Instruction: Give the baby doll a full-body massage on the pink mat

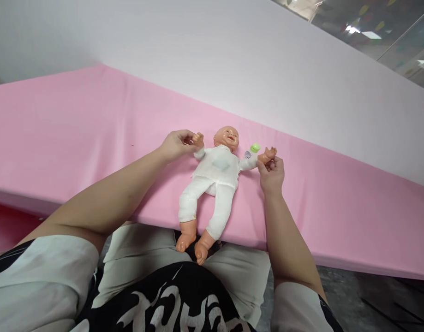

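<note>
Pink sheeting covers the padded surface (76, 138) that fills most of my view, running at a slant under a pale, plain wall (232, 60), with a strip of glass and ceiling lights showing at the top right corner. On that pink surface lies a baby doll (217, 177) on its back, dressed in a white top and white trousers, its bare head toward the wall and its bare feet hanging just over the near edge, above my lap. A small green object (255, 147) with a bit of patterned white under it (I cannot tell what it is) sits just beside the doll's arm on my right side, near the wrist. Nothing else lies on the sheet, and nothing stands between my arms and the doll. My left hand (175, 144) reaches in from the left with its fingers curled together around the doll's small fist, thumb and fingertips pinched on it. My right hand (272, 174) comes up from below on the other side, fingers bent and closed on the doll's other hand, which pokes out above my knuckles. Both doll arms are spread out sideways between my two grips.
</note>
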### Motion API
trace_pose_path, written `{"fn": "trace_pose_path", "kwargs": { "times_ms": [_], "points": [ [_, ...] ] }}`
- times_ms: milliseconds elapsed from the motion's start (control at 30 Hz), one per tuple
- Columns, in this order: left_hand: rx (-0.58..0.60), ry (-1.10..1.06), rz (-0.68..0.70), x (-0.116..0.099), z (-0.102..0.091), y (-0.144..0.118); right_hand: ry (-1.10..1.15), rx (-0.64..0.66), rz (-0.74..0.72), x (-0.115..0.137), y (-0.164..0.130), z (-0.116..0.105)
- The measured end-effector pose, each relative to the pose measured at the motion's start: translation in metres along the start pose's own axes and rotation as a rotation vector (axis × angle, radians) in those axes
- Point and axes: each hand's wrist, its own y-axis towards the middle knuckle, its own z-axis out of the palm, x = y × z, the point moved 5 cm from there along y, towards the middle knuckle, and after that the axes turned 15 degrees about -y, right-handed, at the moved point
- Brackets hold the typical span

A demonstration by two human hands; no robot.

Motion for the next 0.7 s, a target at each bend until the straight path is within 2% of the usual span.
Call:
{"fn": "trace_pose_path", "kwargs": {
  "times_ms": [100,200,267,367,500,567,700],
  "points": [
    [0.195,0.173,0.016,-0.011,0.021,-0.011,-0.102,0.15,-0.167,0.027,-0.017,0.01],
    [0.374,0.329,0.119,-0.02,0.038,-0.019,-0.176,0.374,-0.324,0.049,-0.034,0.023],
    [0.463,0.382,0.17,-0.022,0.045,-0.024,-0.2,0.487,-0.417,0.058,-0.043,0.029],
    [0.544,0.453,0.209,-0.019,0.053,-0.027,-0.224,0.579,-0.484,0.063,-0.047,0.034],
    [0.554,0.493,0.261,-0.021,0.056,-0.029,-0.207,0.596,-0.449,0.055,-0.042,0.033],
    [0.516,0.475,0.256,-0.023,0.053,-0.029,-0.207,0.54,-0.356,0.047,-0.036,0.031],
    [0.274,0.369,0.115,-0.019,0.036,-0.02,-0.146,0.323,-0.115,0.024,-0.021,0.022]
  ]
}}
